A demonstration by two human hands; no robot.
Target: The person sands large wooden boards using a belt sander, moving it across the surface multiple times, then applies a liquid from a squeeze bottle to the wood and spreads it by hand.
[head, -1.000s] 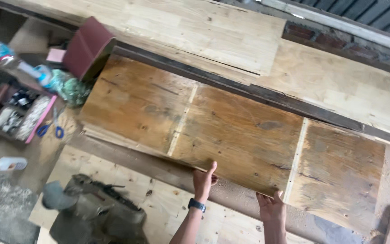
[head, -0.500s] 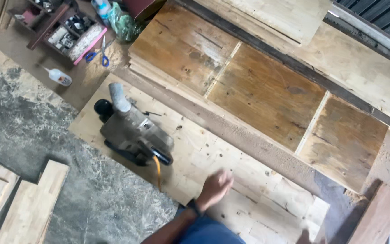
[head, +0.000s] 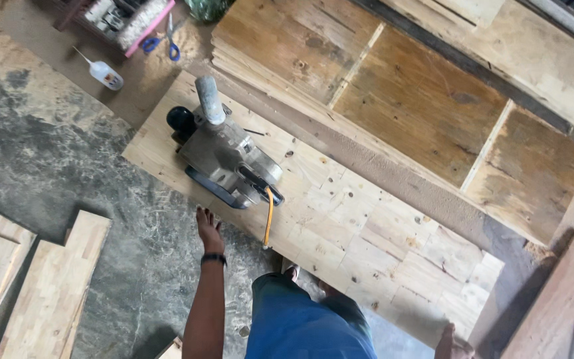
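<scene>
A pale jointed wood panel (head: pixel 367 233) lies on the floor with a grey belt sander (head: pixel 227 156) standing on its left end. My left hand (head: pixel 207 229), with a dark band on the wrist, reaches to the panel's near edge just below the sander and grips it. My right hand (head: pixel 452 342) is only partly in view at the bottom, against the panel's near right corner; its fingers are hidden. An orange cord (head: pixel 268 219) runs from the sander down over the near edge.
A long dark-stained board (head: pixel 420 100) lies beyond the panel, with paler boards (head: pixel 539 73) behind it. A glue bottle (head: pixel 105 73), blue scissors (head: pixel 161 43) and a parts tray (head: pixel 127 16) sit top left. Wood offcuts (head: pixel 48 286) lie on the grey floor at left.
Both hands have left the dark board's edge. The view has swung down and left. My hands have come to the near edge of the pale panel, far apart.
</scene>
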